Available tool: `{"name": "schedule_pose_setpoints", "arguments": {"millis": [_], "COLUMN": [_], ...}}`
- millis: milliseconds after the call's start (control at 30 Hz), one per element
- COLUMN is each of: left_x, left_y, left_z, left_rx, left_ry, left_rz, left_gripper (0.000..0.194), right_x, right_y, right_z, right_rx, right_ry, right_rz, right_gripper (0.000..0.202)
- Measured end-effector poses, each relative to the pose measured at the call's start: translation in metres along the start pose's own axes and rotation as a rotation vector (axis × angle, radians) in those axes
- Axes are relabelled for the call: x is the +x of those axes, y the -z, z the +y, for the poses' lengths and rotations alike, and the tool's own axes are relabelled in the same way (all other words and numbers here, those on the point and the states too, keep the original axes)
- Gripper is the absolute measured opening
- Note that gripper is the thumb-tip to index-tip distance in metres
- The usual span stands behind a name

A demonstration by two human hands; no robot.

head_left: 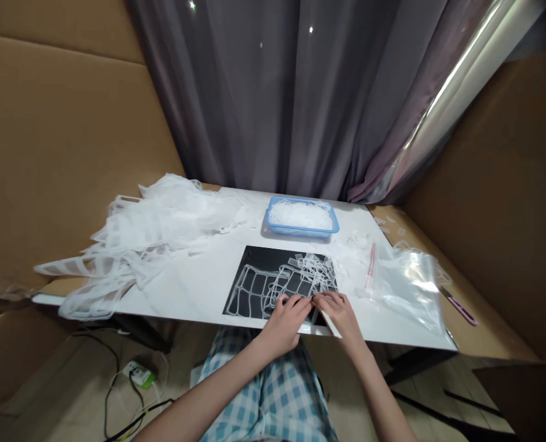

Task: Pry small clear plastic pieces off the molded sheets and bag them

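Note:
A black sheet [241, 258] lies near the table's front edge, with white net-like frames [254, 288] spread over its left and middle. A tangle of thin white loops [316, 270] covers its upper right. My left hand [288, 319] rests over the sheet's lower middle, fingers bent and pinched together. Close beside it, fingertips nearly touching, my right hand [339, 316] is closed over the lower right corner. A narrow white strip [330, 323] shows under the right hand; whether it is gripped I cannot tell. Whatever sits between the fingertips is too small to make out.
Behind the sheet stands a blue basket [303, 233] full of white pieces. A heap of translucent white sheets [162, 215] covers the table's left. On the right lie a red pen-like tool [371, 265], a clear plastic bag [408, 285] and a pink-handled cutter [459, 306]. Cardboard walls flank the table.

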State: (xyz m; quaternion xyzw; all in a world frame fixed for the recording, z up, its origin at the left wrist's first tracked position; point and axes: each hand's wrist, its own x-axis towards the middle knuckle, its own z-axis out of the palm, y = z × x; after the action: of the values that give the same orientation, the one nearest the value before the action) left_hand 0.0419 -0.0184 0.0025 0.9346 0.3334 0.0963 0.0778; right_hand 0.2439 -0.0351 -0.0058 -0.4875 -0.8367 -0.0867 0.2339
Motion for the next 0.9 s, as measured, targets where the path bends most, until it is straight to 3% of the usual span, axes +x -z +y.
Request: {"name": "schedule_pose_setpoints", "arguments": {"millis": [167,400,533,667,800,900], "left_x": [0.000,0.000,0.000,0.000,-0.001,-0.001], "left_y": [0.000,0.002,0.005,0.007,0.007,0.005], "left_z": [0.000,0.000,0.001,0.002,0.002,0.002], "left_rx": [-0.011,-0.005,0.001,-0.006,-0.007,0.000], "left_ry": [0.007,0.003,0.004,0.009,0.017,0.037], "left_rz": [-0.008,-0.004,-0.013,-0.026,-0.033,-0.014], "left_gripper": [0.067,0.065,0.067,0.067,0.067,0.067], "right_x": [0.004,0.010,0.014,0.016,0.015,0.014], "right_y": [0.003,0.001,0.003,0.009,0.008,0.005], "right_z": [0.002,0.006,0.001,-0.009,-0.022,-0.028], "right_rx": [0.001,0.079,0.254,0.490,0.540,0.561], "right_ry": [0.015,-0.041,-0.189,-0.398,-0.580,-0.615], "right_rz": [0.068,0.060,0.073,0.179,0.272,0.292], "right_gripper": [0.024,0.028,0.020,0.023,0.029,0.029]}}
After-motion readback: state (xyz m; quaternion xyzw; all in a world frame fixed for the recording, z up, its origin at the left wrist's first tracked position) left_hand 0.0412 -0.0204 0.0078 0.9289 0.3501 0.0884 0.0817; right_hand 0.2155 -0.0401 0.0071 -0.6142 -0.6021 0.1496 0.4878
